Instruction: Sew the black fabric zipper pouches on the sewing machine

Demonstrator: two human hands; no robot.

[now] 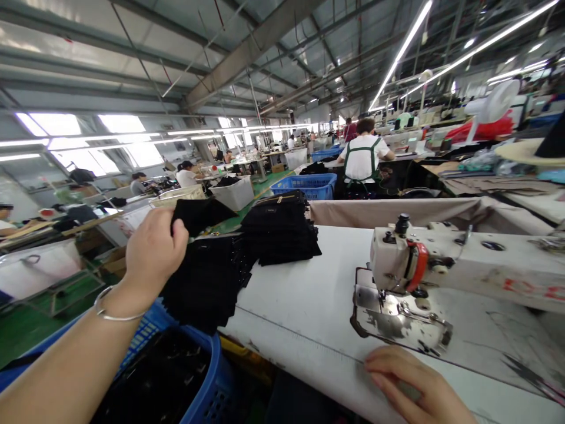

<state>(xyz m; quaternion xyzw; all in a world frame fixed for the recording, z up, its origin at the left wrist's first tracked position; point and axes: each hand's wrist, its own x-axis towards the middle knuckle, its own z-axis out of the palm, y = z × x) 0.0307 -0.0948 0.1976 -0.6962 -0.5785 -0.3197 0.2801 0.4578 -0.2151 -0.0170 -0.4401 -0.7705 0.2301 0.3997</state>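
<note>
In the head view, the person's left hand (152, 250) hides most of its own fingers, yet the thumb closes against them on a black cloth piece (200, 215), flat and angular, its weave too dark to make out. The piece is above the near black stack (203, 282), at the left end of the white table (304, 300). The right hand (410, 380), cut off below, has loosely bent, parted fingers near the sewing machine (459, 259); the blue basket (215, 362) is cropped, its black contents unclear

Black cloth (200, 215), white tabletop (304, 288), blue basket (215, 362)
</note>
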